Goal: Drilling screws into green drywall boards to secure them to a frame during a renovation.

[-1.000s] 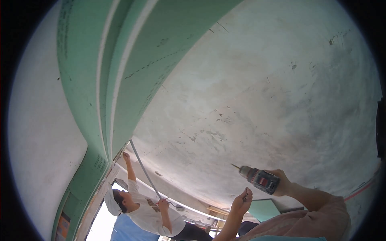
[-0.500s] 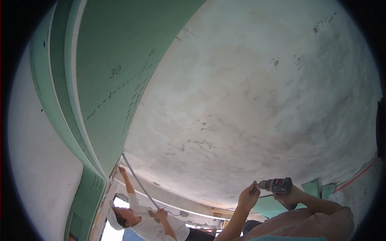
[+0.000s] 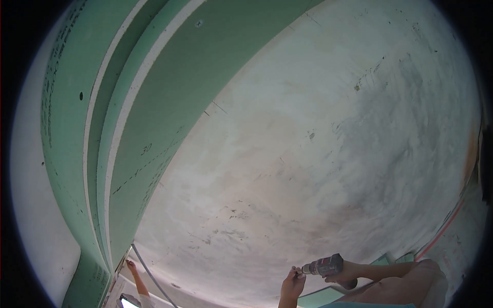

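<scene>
I am looking up at a grey plaster ceiling (image 3: 308, 154). My right hand (image 3: 343, 272) grips a grey and red cordless drill (image 3: 323, 267) low in the view, its bit pointing left. My left hand (image 3: 292, 282) rises from the bottom edge with its fingertips pinched at the bit's tip. Whether something small sits between those fingers is too small to tell. My right forearm and a pink sleeve (image 3: 426, 282) run off to the lower right.
Green drywall boards (image 3: 154, 102) with white edges curve down the left side beside a white wall (image 3: 31, 215). At the lower left another person's raised hand (image 3: 131, 265) holds a thin metal rod (image 3: 151, 280). A red line (image 3: 441, 233) runs along the right wall.
The view has tilted further up, so the other person has dropped almost out of sight. The drill has come down and now points left, and my left hand has closed on its tip.
</scene>
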A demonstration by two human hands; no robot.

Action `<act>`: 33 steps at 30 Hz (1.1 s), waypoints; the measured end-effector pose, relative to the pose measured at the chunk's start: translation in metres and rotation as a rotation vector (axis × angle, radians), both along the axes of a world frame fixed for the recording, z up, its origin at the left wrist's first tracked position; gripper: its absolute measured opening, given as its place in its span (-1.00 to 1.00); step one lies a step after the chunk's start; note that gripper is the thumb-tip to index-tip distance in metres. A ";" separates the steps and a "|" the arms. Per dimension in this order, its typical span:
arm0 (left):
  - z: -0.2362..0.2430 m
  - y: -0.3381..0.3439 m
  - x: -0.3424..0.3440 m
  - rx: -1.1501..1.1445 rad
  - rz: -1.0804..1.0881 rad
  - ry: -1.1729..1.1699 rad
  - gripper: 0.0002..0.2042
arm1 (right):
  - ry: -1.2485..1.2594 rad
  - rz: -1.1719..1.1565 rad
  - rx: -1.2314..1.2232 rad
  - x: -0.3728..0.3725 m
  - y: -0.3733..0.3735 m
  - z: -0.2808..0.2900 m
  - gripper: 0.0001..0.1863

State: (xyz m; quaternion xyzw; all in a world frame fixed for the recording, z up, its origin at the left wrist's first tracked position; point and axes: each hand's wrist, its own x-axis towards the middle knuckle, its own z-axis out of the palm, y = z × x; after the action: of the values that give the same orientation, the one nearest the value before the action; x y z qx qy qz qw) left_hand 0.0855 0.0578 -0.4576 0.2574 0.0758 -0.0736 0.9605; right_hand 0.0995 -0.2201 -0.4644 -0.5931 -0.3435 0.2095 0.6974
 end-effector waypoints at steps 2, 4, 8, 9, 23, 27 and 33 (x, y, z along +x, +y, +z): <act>0.003 -0.001 0.006 0.010 0.025 0.070 -0.91 | 0.041 0.008 0.045 -0.001 -0.004 0.008 -0.76; 0.017 -0.016 0.006 0.042 0.093 0.089 -0.91 | 0.081 0.011 0.050 -0.001 -0.004 0.012 -0.77; 0.047 -0.037 0.008 0.047 0.263 0.143 -0.92 | 0.163 0.026 0.071 0.003 0.001 0.011 -0.80; 0.044 -0.032 0.009 0.044 0.267 0.144 -0.92 | 0.164 0.030 0.068 0.004 0.003 0.010 -0.80; 0.059 -0.031 0.016 0.022 0.211 0.141 -0.84 | -0.339 -0.286 -0.036 0.007 0.011 0.005 -0.65; 0.108 -0.031 0.019 0.082 0.161 0.022 -0.87 | -0.518 -0.536 -0.189 -0.005 0.009 0.059 -0.55; 0.163 -0.065 -0.009 0.053 -0.019 -0.127 -0.74 | -0.434 -0.475 0.271 0.050 0.031 0.114 -0.74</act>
State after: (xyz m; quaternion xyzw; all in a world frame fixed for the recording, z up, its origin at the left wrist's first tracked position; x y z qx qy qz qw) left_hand 0.0762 -0.0069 -0.2943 0.2875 0.0143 -0.0644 0.9555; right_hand 0.1496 -0.1895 -0.3506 -0.5893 -0.3608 -0.1369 0.7098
